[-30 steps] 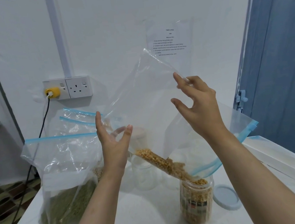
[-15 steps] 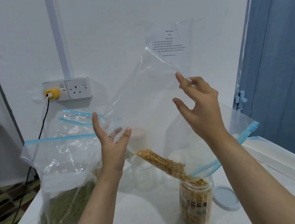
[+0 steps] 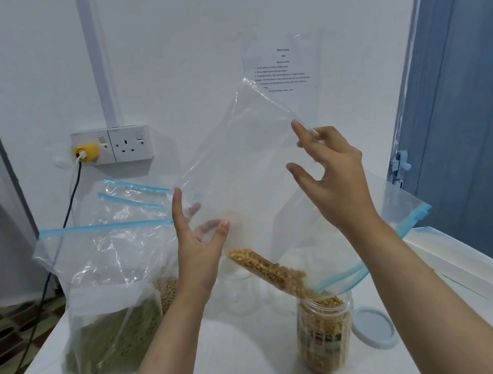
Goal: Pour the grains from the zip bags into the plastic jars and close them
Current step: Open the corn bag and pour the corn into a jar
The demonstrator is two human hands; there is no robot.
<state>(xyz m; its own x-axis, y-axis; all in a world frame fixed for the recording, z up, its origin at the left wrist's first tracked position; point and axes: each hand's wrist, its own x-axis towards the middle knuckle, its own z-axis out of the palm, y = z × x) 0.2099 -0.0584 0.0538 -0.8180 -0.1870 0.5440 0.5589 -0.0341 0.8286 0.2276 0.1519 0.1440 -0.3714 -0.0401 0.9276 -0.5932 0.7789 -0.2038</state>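
Note:
I hold a clear zip bag [image 3: 246, 168] tilted in the air, its blue zip mouth hanging down at the right. My left hand [image 3: 199, 254] grips the bag's lower left edge, thumb in front and fingers behind the plastic. My right hand [image 3: 334, 176] pinches the raised upper edge. Yellow grains [image 3: 268, 272] slide along the lower fold into an open plastic jar [image 3: 324, 342], which is nearly full. The jar's pale lid [image 3: 376, 328] lies flat to its right.
A zip bag of green grains [image 3: 110, 331] stands at the left, with more bags behind it. Empty clear jars [image 3: 242, 293] stand behind my left wrist. A long white box [image 3: 454, 270] lies at the right. A wall socket [image 3: 111, 146] holds a yellow plug and cable.
Hardly anything differs: both hands keep the bag tilted in almost the same place, and grains keep sliding into the jar.

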